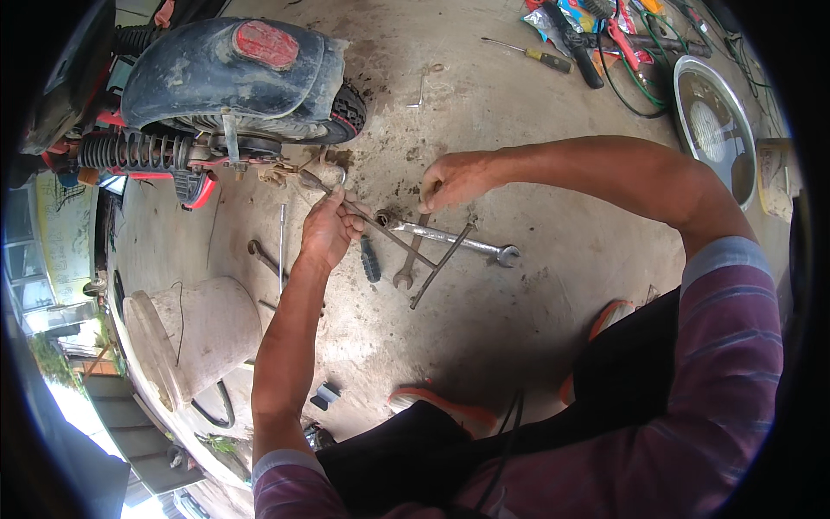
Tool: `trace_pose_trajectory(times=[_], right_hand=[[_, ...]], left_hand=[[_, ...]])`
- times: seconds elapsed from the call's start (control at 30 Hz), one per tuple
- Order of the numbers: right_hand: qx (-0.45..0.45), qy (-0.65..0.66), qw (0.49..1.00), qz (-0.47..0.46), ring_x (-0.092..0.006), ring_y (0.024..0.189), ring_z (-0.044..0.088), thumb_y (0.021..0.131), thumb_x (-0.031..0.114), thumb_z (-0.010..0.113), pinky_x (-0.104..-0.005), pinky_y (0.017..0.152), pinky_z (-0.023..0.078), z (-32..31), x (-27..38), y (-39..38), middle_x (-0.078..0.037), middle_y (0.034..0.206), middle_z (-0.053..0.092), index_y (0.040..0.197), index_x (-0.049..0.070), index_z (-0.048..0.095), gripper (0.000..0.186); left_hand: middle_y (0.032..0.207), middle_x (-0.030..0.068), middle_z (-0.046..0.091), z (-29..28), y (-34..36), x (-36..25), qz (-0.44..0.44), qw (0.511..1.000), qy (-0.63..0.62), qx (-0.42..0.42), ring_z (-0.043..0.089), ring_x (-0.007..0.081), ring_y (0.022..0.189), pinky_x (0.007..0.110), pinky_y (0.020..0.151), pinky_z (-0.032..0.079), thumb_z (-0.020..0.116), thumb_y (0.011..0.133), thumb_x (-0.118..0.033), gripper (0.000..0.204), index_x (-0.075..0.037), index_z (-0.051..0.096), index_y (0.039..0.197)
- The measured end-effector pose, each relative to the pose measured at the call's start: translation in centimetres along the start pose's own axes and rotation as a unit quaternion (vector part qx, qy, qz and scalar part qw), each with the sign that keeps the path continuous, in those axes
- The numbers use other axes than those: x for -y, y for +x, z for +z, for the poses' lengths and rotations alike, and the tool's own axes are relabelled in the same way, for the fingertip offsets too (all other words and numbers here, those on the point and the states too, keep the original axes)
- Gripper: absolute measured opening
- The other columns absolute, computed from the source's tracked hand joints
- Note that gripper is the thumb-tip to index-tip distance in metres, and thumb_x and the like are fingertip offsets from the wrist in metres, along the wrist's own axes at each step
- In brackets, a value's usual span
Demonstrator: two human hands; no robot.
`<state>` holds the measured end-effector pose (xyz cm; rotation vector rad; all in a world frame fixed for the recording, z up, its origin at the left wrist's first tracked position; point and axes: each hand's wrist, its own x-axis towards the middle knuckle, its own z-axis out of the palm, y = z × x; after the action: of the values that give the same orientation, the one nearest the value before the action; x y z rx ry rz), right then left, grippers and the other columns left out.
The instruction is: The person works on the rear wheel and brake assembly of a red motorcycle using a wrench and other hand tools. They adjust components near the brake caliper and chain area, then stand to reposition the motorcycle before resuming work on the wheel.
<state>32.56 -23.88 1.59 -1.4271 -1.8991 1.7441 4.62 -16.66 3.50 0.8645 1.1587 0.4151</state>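
My left hand is closed around the shaft of a rusty T-handle wrench, whose crossbar points toward me. Pinched fingers of my right hand grip the upper end of a dark open-end wrench, its jaw end low over the floor. A shiny combination wrench crosses that dark one. Just right of my left wrist lies a black-handled tool. Beyond my left hand stands the rear wheel of a motorcycle, under a muddy fender with a red lamp.
A white bucket lies on its side at the left, near a ring wrench and a thin rod. Far right are a metal basin, a screwdriver and cables. My shoes are close below.
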Motion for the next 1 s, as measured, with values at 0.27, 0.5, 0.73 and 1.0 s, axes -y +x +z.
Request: trace_pose_trajectory(times=[0.27, 0.5, 0.73, 1.0], right_hand=[[0.074, 0.293, 0.951, 0.064, -0.0219, 0.104, 0.058, 0.080, 0.061, 0.066, -0.0358, 0.084, 0.048, -0.3, -1.9, -5.3, -0.011, 0.111, 0.061, 0.125, 0.002, 0.055, 0.075], [-0.003, 0.179, 0.984, 0.020, -0.0172, 0.092, 0.063, 0.093, 0.044, 0.059, -0.0330, 0.078, 0.051, -0.6, -2.3, -3.3, -0.008, 0.106, 0.064, 0.117, 0.001, 0.060, 0.049], [-0.071, 0.117, 0.990, 0.012, -0.0161, 0.085, 0.065, 0.097, 0.037, 0.053, -0.0319, 0.078, 0.051, -0.3, -3.3, -1.8, -0.010, 0.098, 0.066, 0.108, -0.002, 0.061, 0.041], [-0.090, 0.084, 0.992, -0.001, -0.0191, 0.083, 0.066, 0.098, 0.034, 0.050, -0.0326, 0.079, 0.051, 0.4, -3.9, -2.1, -0.012, 0.092, 0.067, 0.103, -0.003, 0.061, 0.039]], left_hand=[[0.079, 0.0099, 0.062, 2.3, 3.8, 0.0, 0.015, 0.996, -0.080, -0.027, 0.048, 0.0142, 0.060, 0.027, 0.055, 0.038, 0.048, 0.099, -0.035, 0.026, -0.012, 0.054, 0.089], [0.084, 0.0111, 0.063, 0.4, 6.7, -0.2, 0.067, 0.986, -0.143, -0.058, 0.050, 0.0161, 0.062, 0.030, 0.057, 0.040, 0.041, 0.102, -0.037, 0.031, -0.010, 0.053, 0.094], [0.084, 0.0118, 0.064, 0.2, 7.1, -0.4, 0.072, 0.984, -0.152, -0.054, 0.052, 0.0175, 0.063, 0.030, 0.058, 0.042, 0.040, 0.102, -0.036, 0.032, -0.010, 0.054, 0.093], [0.084, 0.0126, 0.064, 1.4, 6.2, -0.8, 0.082, 0.987, -0.129, -0.038, 0.054, 0.0185, 0.062, 0.031, 0.057, 0.043, 0.039, 0.102, -0.037, 0.032, -0.009, 0.054, 0.093]])
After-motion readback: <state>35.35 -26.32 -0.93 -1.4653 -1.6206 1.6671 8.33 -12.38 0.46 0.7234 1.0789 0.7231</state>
